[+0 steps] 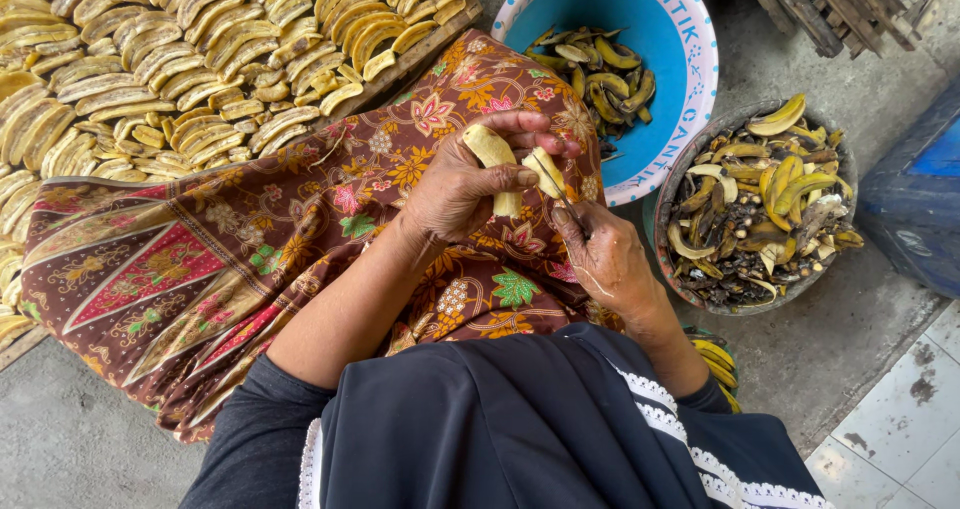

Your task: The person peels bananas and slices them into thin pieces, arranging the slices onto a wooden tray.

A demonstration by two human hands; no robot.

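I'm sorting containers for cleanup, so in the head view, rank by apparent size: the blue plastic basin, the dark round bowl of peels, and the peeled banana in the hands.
1. Blue plastic basin, partly cut off
2. Dark round bowl of peels, nearly as large
3. Peeled banana, clearly smallest

Two hands — the left hand (462, 184) and the right hand (605, 259). One peeled banana (497, 164) held between them. Two bowls: one blue basin (655, 19), one dark bowl (700, 279), both holding peels too many to count. Banana slices (200, 59) on the board — dozens, too many to count. One batik cloth (220, 249).
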